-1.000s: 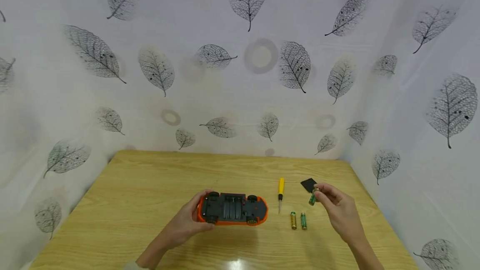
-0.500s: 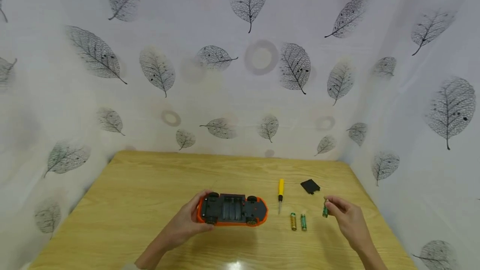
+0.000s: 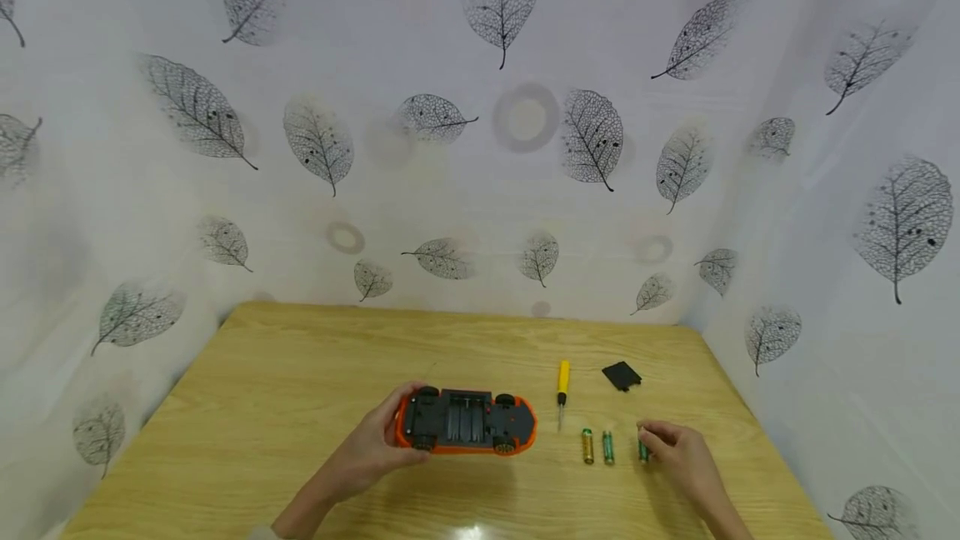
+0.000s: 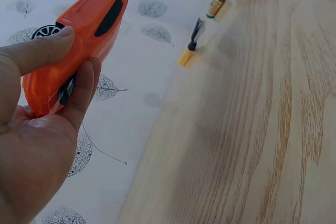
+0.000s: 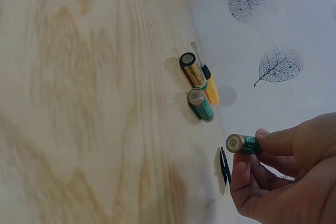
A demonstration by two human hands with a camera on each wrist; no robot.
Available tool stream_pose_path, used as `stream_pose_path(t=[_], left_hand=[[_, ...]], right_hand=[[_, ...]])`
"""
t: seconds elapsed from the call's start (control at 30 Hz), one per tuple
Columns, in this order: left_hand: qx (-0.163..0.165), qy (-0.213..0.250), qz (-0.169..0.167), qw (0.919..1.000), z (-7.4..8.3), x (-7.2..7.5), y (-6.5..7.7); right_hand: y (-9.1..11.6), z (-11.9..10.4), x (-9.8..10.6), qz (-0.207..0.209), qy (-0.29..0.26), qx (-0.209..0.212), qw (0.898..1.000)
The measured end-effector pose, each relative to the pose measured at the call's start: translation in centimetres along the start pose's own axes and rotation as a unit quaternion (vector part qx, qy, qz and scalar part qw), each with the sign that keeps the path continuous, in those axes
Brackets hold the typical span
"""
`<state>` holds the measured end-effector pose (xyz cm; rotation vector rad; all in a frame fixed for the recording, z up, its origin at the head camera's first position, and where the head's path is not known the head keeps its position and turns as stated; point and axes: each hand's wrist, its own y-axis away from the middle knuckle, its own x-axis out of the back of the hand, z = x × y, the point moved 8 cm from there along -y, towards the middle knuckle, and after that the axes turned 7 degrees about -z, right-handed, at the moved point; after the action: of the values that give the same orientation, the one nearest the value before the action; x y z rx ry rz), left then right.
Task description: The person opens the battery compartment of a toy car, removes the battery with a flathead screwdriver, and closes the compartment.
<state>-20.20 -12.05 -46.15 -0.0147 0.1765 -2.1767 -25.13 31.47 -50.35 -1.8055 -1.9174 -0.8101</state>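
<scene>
Left hand [image 3: 375,447]: thumb and fingers clamped on the rear end of an orange plastic toy car [image 4: 90,30], held above the light wood-grain table [image 3: 292,382]. Car's black underside, with a rectangular recess [image 3: 467,420], faces the head camera.

Right hand [image 3: 686,458]: thumb and fingertips pinch 1 green cylindrical battery [image 5: 244,144]; table contact cannot be told. To its left on the table, side by side: 1 green cylindrical cell [image 3: 608,447], then 1 gold-and-green cylindrical cell [image 3: 587,447]. Beyond them: yellow-handled screwdriver [image 3: 563,382], flat black plastic piece [image 3: 622,376].
</scene>
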Motion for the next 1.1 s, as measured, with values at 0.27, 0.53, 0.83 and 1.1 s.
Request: stream_pose_path(t=[0.27, 0.53, 0.83, 1.1], left_hand=[[0.004, 0.006, -0.003, 1.0000, 0.0, 0.0, 0.0], [0.007, 0.001, 0.000, 1.0000, -0.1, 0.0, 0.0], [0.007, 0.019, -0.006, 0.9998, -0.5, 0.0, 0.0], [0.007, 0.024, -0.005, 0.9997, -0.6, -0.1, 0.0]], right_hand=[[-0.3, 0.0, -1.0, 0.005, 0.019, -0.007, 1.000], [-0.6, 0.1, -1.5, 0.009, 0.026, -0.005, 1.000], [-0.8, -0.2, -1.8, 0.020, 0.052, 0.008, 0.998], [-1.0, -0.4, -1.8, 0.032, 0.064, 0.016, 0.997]])
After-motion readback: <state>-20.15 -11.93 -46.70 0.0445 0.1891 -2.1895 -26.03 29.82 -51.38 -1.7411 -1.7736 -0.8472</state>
